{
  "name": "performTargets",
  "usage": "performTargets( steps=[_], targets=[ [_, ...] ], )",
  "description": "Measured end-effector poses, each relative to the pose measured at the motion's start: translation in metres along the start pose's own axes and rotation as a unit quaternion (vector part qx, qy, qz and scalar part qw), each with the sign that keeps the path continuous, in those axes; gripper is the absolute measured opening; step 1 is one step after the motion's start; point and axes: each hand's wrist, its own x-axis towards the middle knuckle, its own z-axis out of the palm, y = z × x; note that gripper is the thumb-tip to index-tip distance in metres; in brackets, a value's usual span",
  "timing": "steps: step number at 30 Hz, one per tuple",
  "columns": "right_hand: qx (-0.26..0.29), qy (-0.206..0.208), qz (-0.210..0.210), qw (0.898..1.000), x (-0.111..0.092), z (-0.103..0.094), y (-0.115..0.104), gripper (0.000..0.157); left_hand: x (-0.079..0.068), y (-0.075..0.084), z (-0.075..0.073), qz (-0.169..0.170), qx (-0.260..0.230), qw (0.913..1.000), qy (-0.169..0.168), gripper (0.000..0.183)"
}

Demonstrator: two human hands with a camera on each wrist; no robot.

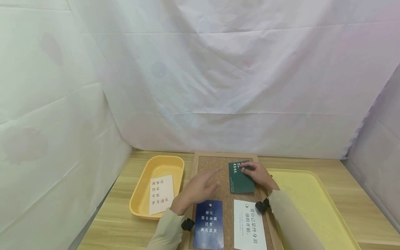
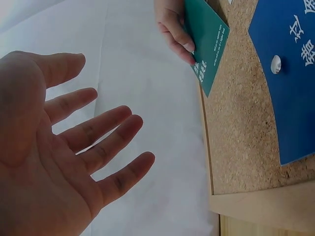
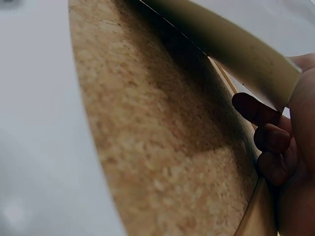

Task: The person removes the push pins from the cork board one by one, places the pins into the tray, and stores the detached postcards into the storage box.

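My right hand [image 1: 257, 174] pinches a dark green card [image 1: 241, 182] by its edge, over the upper right of a framed corkboard [image 1: 204, 165]. In the right wrist view the card's pale underside [image 3: 246, 54] slants above the cork, and curled fingers [image 3: 273, 140] show below it. My left hand [image 1: 199, 188] hovers over the board's left part; the left wrist view shows its fingers spread and holding nothing. Below it lies a blue card [image 1: 208, 239] with a silvery pushpin [image 2: 276, 64] at its top. A pinned white card [image 1: 242, 236] lies beside the blue one.
Left of the board stands a yellow-orange tray [image 1: 136, 199] with a cream lettered card [image 1: 162, 194] in it. A flat yellow tray [image 1: 300, 205] lies to the right. White cloth [image 1: 218, 86] hangs behind and at the sides of the wooden table [image 1: 107, 222].
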Motion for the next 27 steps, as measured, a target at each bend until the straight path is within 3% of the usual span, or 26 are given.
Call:
performTargets(
  steps=[18, 27],
  targets=[
    [0.000, 0.000, -0.011, 1.000, -0.001, -0.001, 0.001, 0.024, -0.013, -0.009, -0.021, -0.016, -0.025, 0.9993, 0.024, 0.052],
    [-0.011, 0.005, -0.012, 1.000, 0.000, -0.001, 0.005, 0.023, -0.018, -0.017, -0.024, -0.017, -0.020, 0.9989, 0.040, 0.052]
  ],
)
